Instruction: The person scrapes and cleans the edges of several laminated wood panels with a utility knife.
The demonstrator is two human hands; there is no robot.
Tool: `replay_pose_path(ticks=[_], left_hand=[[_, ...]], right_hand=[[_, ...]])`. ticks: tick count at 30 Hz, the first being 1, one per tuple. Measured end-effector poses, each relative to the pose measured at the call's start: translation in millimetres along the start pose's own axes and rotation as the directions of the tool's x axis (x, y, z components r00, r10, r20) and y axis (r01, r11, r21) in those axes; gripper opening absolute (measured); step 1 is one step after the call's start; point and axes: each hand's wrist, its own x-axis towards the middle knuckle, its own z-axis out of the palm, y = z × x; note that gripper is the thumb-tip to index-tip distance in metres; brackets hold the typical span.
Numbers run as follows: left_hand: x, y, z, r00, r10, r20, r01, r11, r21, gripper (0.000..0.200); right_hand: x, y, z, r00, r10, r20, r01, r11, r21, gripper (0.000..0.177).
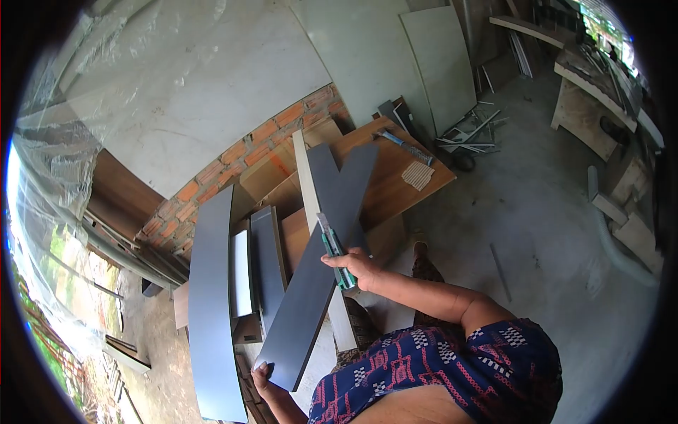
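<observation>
My right hand [358,268] is closed around a green utility knife [333,249], its blade end pointing up and away from me. The knife is over a long dark grey board [321,272] that slants across the view. At the board's near lower end, my left hand [265,379] grips the edge, thumb on top and the other fingers hidden beneath. Under this board, a pale narrow strip [308,180] and another dark board [323,169] cross it at an angle.
A brown wooden panel [402,185] carries a hammer [404,143] and a piece of corrugated cardboard [417,176]. To the left stands a wide grey panel [212,304]. Offcuts [470,138] litter the floor near the wall, and a wooden workbench [590,106] is at right.
</observation>
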Motion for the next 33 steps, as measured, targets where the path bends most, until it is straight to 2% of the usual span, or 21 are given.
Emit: replay_pose_path(ticks=[1,5,8,11,16,20,21,22,23,24,26,27,28,30,32,33], left_hand=[[7,0,7,0.999,-0.009,0.051,0.010,1.000,-0.025,0.041],[14,2,25,0.995,0.000,0.095,0.000,1.000,0.000,0.041],[25,-1,12,0.988,-0.051,0.146,0.045,0.998,0.042,0.047],[16,8,28,0.983,-0.059,0.172,0.057,0.998,0.017,0.061],[12,32,35,0.935,0.090,0.343,-0.133,0.986,0.102,0.098],[2,56,42,0.830,0.130,0.543,-0.333,0.895,0.296,0.119],[-3,59,53,0.852,0.163,0.497,-0.382,0.843,0.378,0.113],[-1,60,57,0.856,0.253,0.450,-0.489,0.677,0.550,0.106],[1,59,59,0.843,0.343,0.415,-0.537,0.467,0.703,0.098],[2,59,62,0.813,0.427,0.395,-0.520,0.228,0.823,0.092],[8,64,73,0.758,0.451,0.472,-0.556,0.066,0.829,0.065],[12,67,77,0.671,0.454,0.586,-0.645,-0.033,0.764,0.046],[19,72,79,0.595,0.453,0.663,-0.738,-0.019,0.675,0.038],[31,73,72,0.625,0.382,0.681,-0.778,0.230,0.585,0.035],[34,72,70,0.683,0.413,0.603,-0.729,0.327,0.601,0.034],[32,74,69,0.806,0.340,0.484,-0.592,0.460,0.662,0.034]], right_hand=[[-1,0,-6,1.000,-0.002,-0.010,0.002,1.000,0.017,0.022],[-6,-3,-21,0.998,-0.010,-0.066,0.015,0.997,0.074,0.020],[-7,-2,-25,0.997,-0.002,-0.073,0.009,0.996,0.087,0.019],[-11,-8,-21,0.997,-0.025,-0.076,0.031,0.996,0.079,0.019],[-4,-16,-10,0.995,-0.064,-0.079,0.068,0.996,0.049,0.019],[2,-22,-7,0.996,-0.057,-0.073,0.062,0.995,0.074,0.018],[-2,-27,-1,0.995,-0.088,-0.052,0.094,0.989,0.116,0.018],[-2,-30,1,0.995,-0.085,-0.053,0.089,0.992,0.092,0.017],[-2,-32,1,0.996,-0.075,-0.053,0.079,0.995,0.068,0.017],[0,-33,1,0.997,-0.061,-0.048,0.063,0.997,0.042,0.017],[4,-32,-1,0.998,-0.057,-0.037,0.057,0.998,-0.004,0.016],[5,-33,-1,0.997,-0.067,-0.031,0.067,0.998,-0.006,0.017],[6,-35,0,0.996,-0.082,-0.025,0.082,0.997,-0.009,0.018],[2,-43,3,0.995,-0.092,0.028,0.092,0.995,-0.023,0.021],[-2,-53,13,0.992,-0.094,0.087,0.093,0.995,0.020,0.023],[-10,-61,17,0.993,-0.055,0.105,0.061,0.997,-0.053,0.025]])
